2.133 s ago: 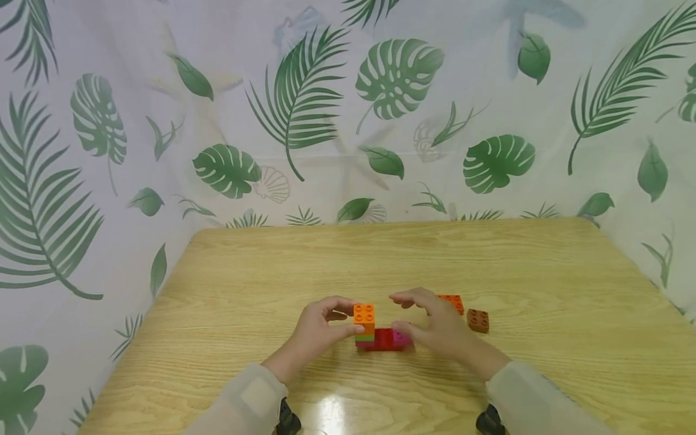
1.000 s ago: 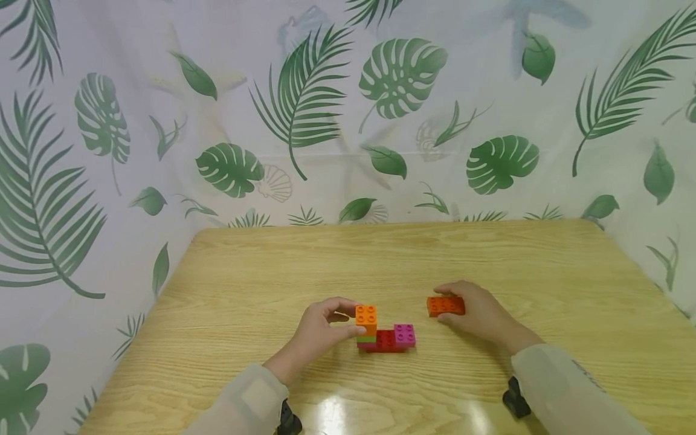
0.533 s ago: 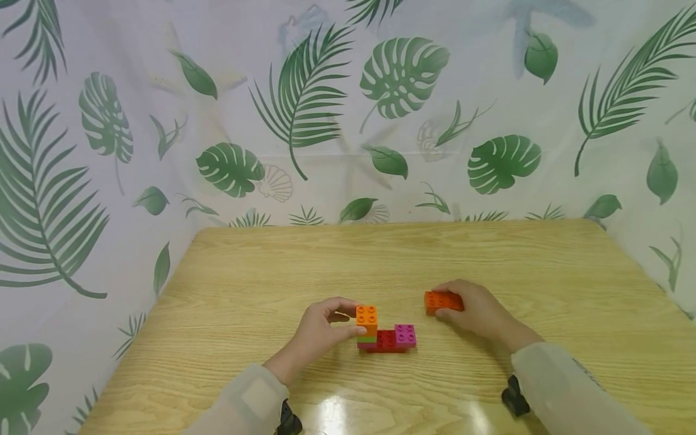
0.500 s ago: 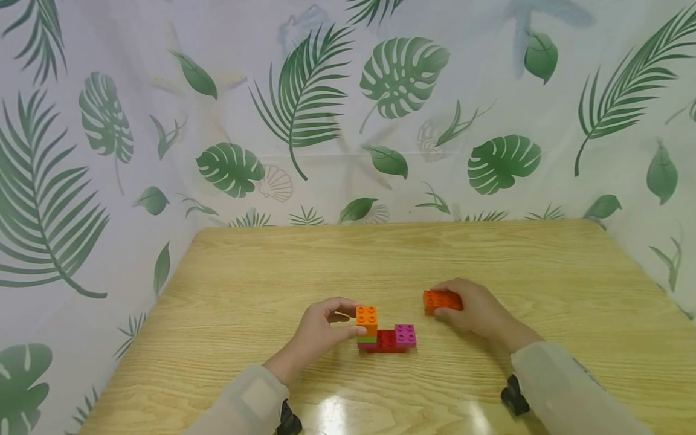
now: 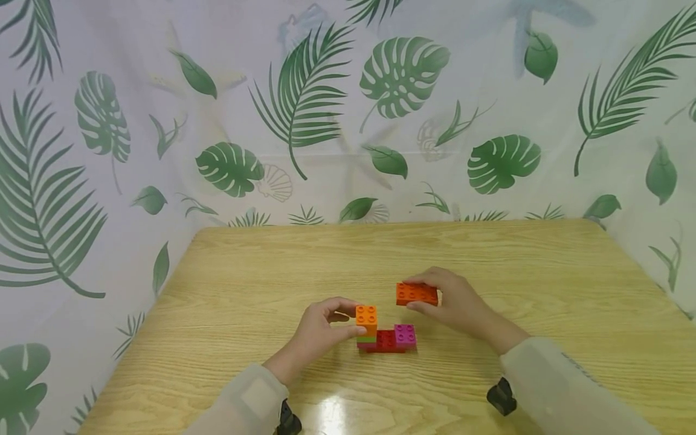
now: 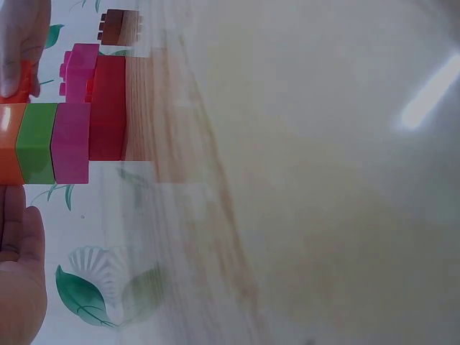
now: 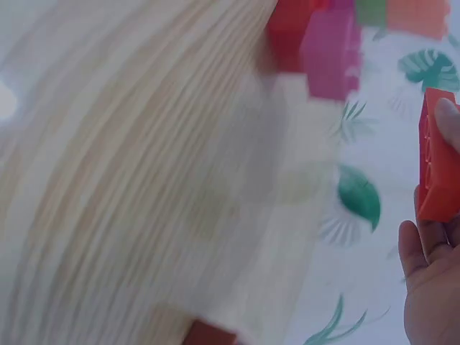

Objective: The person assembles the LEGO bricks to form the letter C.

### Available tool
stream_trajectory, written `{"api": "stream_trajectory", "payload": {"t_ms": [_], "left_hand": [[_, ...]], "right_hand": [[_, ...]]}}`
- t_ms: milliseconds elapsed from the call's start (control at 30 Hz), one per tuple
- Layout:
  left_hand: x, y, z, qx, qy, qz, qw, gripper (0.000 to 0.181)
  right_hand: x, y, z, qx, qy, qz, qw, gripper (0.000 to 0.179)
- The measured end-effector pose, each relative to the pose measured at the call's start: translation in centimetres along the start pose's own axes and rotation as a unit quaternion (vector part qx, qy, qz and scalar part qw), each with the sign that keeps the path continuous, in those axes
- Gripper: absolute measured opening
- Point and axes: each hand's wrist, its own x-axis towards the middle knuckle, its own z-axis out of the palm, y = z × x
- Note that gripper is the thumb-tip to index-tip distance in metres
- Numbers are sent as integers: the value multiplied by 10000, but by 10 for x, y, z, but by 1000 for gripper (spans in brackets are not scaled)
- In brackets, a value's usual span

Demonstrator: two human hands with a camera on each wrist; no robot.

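A small build stands on the table: a long red brick [image 5: 386, 341] as base, a magenta brick [image 5: 405, 334] on its right end, and on its left end a stack of magenta, green [image 6: 36, 144] and orange. My left hand [image 5: 315, 332] pinches the top orange brick [image 5: 366, 315] between thumb and fingers. Behind and above the build, my right hand [image 5: 454, 302] grips a long red-orange brick [image 5: 415, 294], thumb on its near side and fingers on its far side. In the right wrist view this brick [image 7: 440, 165] hangs off the tabletop.
A brown brick [image 6: 112, 27] lies on the table beyond the build in the left wrist view; the right arm hides it in the head view. The wooden table [image 5: 261, 260] ends at a leaf-print cloth [image 5: 326, 193] behind.
My right hand left the magenta brick, reached right, took hold of the long red-orange brick, and has lifted it leftward toward the build. My left hand stays on the stack.
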Motion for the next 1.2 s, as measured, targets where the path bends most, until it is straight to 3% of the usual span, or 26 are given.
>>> {"api": "stream_trajectory", "payload": {"t_ms": [333,700,1200], "left_hand": [[1,-1,0,-22,-18,136,9999,27],[1,-1,-1,-7,-66,208,9998,28],[3,-1,-1,67,-34,273,9996,27]], "right_hand": [[8,-37,5,516,-2,-300,9982,37],[11,-49,8,770,-364,-406,9955,39],[16,-57,5,387,-665,-146,9969,38]]}}
